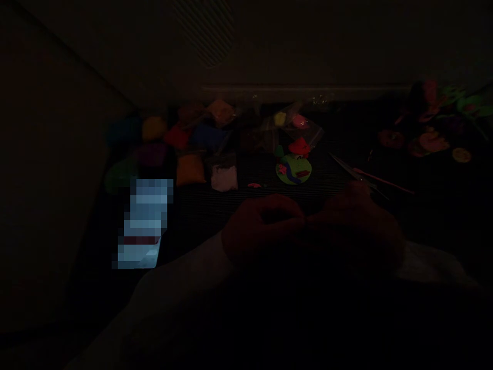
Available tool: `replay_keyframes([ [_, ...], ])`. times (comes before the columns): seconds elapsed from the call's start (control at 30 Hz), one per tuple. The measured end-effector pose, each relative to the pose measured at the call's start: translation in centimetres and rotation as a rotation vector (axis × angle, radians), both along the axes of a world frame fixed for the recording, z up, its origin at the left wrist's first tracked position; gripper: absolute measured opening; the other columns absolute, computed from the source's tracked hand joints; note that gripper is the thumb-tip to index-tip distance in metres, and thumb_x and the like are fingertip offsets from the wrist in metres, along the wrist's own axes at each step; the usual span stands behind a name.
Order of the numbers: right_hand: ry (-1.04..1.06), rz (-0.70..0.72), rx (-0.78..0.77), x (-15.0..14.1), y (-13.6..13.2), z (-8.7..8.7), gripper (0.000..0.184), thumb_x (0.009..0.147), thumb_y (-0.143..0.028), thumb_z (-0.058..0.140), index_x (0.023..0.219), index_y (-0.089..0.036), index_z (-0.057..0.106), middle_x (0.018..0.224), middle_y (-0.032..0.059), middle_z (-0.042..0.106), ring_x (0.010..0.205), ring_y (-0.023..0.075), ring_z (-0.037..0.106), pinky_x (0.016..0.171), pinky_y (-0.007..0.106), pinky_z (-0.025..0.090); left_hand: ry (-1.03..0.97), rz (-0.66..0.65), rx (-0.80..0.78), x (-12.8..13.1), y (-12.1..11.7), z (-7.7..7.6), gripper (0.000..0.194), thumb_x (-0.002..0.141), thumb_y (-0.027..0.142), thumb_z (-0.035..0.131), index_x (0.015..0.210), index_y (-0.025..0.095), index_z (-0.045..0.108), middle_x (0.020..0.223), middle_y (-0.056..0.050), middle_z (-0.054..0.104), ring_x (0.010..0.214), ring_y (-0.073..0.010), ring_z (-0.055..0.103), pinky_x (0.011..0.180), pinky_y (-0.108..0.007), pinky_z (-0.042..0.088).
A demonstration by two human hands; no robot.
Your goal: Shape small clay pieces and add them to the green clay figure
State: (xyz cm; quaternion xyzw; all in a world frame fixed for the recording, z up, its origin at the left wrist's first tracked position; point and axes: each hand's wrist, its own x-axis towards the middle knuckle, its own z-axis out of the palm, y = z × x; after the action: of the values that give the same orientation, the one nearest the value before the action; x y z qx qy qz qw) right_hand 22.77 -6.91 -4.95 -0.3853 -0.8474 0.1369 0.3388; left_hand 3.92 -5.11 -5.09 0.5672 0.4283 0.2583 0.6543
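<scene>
The scene is very dark. My left hand (pixel 262 226) and my right hand (pixel 354 226) meet in front of me over a dark mat (pixel 215 205), fingertips pinched together around x 790. Whatever they pinch is too small and dim to name. Just beyond them lies a round green clay disc (pixel 293 169) with a red figure and small coloured pieces on it. A tiny red bit (pixel 254 185) lies left of the disc. Both sleeves are pale.
Several bags of coloured clay (pixel 188 169) lie in rows at the back left. Scissors with a pink handle (pixel 370 180) lie right of the disc. Finished colourful clay pieces (pixel 435 133) sit at far right. A lit phone screen (pixel 144 226) glows at left.
</scene>
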Motion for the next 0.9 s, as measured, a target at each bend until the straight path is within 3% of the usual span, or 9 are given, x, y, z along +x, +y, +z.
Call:
replay_keyframes([
  [0.4, -0.007, -0.064, 0.066, -0.35, -0.42, 0.28, 0.011, 0.073, -0.028, 0.058, 0.082, -0.023, 0.060, 0.070, -0.0011, 0.060, 0.063, 0.0106, 0.053, 0.066, 0.033, 0.035, 0.076, 0.003, 0.144, 0.43, -0.26, 0.32, 0.006, 0.070, 0.020, 0.057, 0.072, 0.014, 0.059, 0.082, -0.001, 0.058, 0.076, -0.0104, 0.054, 0.071, -0.019, 0.040],
  [0.9, -0.052, -0.043, 0.087, -0.08, -0.18, 0.03, 0.010, 0.074, -0.024, 0.057, 0.083, -0.021, 0.059, 0.071, 0.0010, 0.060, 0.065, 0.0116, 0.054, 0.063, 0.033, 0.038, 0.017, 0.007, 0.045, 0.23, -0.17, 0.19, 0.011, 0.069, 0.023, 0.059, 0.075, 0.015, 0.062, 0.085, -0.002, 0.059, 0.082, -0.0115, 0.054, 0.075, -0.021, 0.040],
])
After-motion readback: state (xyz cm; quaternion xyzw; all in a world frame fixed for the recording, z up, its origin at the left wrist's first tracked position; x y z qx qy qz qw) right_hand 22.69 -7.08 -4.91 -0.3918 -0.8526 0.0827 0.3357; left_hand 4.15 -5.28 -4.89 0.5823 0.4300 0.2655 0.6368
